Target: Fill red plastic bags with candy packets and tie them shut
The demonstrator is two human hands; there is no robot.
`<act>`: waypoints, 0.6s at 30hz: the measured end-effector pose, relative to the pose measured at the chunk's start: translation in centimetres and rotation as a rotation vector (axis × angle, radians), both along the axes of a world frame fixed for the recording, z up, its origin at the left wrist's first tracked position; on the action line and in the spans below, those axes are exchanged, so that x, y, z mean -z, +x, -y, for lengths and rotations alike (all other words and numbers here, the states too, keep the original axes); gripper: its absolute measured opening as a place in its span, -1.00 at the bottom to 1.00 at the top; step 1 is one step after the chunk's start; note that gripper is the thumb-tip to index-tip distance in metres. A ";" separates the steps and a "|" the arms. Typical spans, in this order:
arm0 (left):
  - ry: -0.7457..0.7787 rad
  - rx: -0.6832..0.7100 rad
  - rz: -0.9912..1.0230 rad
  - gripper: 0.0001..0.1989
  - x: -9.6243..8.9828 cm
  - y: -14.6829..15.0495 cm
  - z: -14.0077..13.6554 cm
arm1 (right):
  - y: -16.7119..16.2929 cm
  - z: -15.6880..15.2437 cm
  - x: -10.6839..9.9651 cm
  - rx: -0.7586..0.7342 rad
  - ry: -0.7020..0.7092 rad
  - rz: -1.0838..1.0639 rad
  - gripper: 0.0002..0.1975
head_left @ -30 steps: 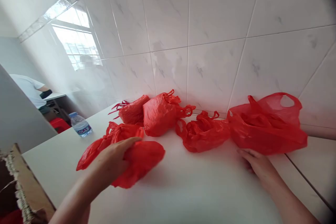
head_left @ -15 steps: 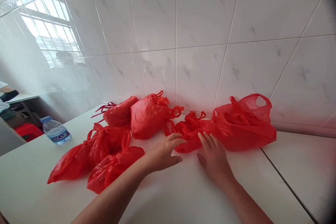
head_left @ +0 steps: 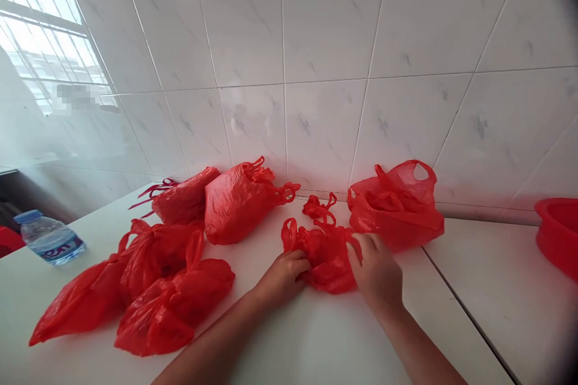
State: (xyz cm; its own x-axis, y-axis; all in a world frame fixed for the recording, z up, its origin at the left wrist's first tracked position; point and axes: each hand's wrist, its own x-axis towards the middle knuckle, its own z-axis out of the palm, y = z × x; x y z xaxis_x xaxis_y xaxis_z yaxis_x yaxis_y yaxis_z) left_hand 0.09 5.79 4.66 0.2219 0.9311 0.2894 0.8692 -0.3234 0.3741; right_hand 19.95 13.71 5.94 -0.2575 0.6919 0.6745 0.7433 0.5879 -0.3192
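Between my two hands lies a crumpled red plastic bag [head_left: 329, 261] on the white table. My left hand [head_left: 285, 272] has its fingers curled against the bag's left side, under a loop handle. On the other side, my right hand [head_left: 376, 271] pinches the bag's right edge between thumb and fingers. Just behind it sits a small crumpled piece of red plastic [head_left: 318, 206]. A larger red bag [head_left: 397, 213] with an upright handle stands behind my right hand, close to the wall.
Several filled, knotted red bags [head_left: 241, 201] stand to the left, some by the tiled wall [head_left: 325, 114]. A water bottle [head_left: 49, 237] lies at the far left. A red plastic container [head_left: 560, 234] stands at the right edge. A seam [head_left: 465, 307] crosses the white table [head_left: 316, 349].
Both hands have closed on the small red bag and drawn it nearer, away from the larger bag and the small crumpled piece. My view has turned right, bringing in the red container.
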 end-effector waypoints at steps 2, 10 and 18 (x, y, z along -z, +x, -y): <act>0.027 0.009 -0.010 -0.80 0.4 0.3 0.4 | -0.2 0.1 -0.1 -0.103 0.076 0.048 -0.69; 0.055 -0.189 -0.025 -0.62 -0.2 -1.4 0.6 | 0.4 -0.5 1.5 -0.173 -0.547 0.208 -0.57; 0.035 -0.475 -0.033 -0.78 0.0 -4.7 0.3 | 4.0 -3.4 0.5 -0.022 -0.603 0.096 -0.96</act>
